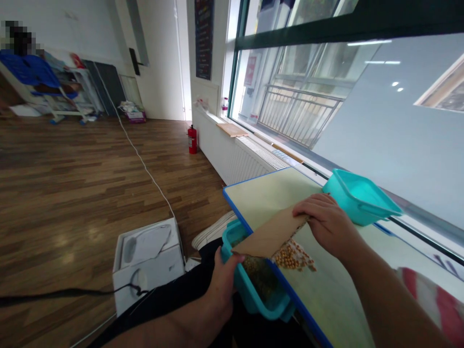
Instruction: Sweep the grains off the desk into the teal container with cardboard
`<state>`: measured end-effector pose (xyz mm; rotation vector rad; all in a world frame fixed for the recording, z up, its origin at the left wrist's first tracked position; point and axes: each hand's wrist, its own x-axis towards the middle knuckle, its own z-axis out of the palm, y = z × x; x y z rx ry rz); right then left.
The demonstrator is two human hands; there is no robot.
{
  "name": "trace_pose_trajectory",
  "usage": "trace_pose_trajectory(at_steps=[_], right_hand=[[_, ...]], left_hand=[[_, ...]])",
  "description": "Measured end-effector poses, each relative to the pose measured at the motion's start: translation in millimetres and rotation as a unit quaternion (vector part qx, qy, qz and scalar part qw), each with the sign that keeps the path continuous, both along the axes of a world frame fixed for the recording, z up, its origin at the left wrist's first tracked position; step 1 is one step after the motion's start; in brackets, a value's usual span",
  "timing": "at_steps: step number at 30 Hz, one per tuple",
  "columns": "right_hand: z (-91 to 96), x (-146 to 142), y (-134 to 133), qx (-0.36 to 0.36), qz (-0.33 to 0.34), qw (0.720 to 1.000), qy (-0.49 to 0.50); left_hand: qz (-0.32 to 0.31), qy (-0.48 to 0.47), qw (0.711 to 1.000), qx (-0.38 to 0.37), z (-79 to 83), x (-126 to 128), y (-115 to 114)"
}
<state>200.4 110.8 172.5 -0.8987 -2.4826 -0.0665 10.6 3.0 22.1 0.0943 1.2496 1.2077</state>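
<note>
A teal plastic bin (246, 292) sits at my lap, its far rim under the edge of the pale, blue-edged table (266, 191). Small grains or beans (263, 278) cover its bottom. My left hand (223, 278) is closed on the bin's near-left wall, the thumb over the rim by a corner of cardboard. A flat brown piece of cardboard (273, 232) is gripped along its right end by my right hand (324, 222). It slants from the tabletop over the bin. Against its lower edge lies a heap of round tan beans (292, 255), probably soybeans or chickpeas.
Another teal bin (362, 193) stands at the table's far side by the window. A white box (148, 261) and a cable (141, 157) lie on the wooden floor to the left. Beyond are a radiator (250, 159), a fire extinguisher (192, 140) and a seated person.
</note>
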Motion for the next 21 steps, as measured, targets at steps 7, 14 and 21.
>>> trace_pose_trajectory(at_steps=[7,14,21], right_hand=[[8.0,0,-6,-0.019,-0.004,1.000,-0.024],[14.1,-6,-16,-0.027,-0.028,0.998,-0.050],[16.1,-9,-21,-0.018,-0.041,0.996,-0.072]], left_hand=[[0.003,-0.001,1.000,0.020,-3.6,2,-3],[0.018,0.009,1.000,0.019,0.7,10,-7],[0.009,-0.005,1.000,0.019,1.8,14,-12]])
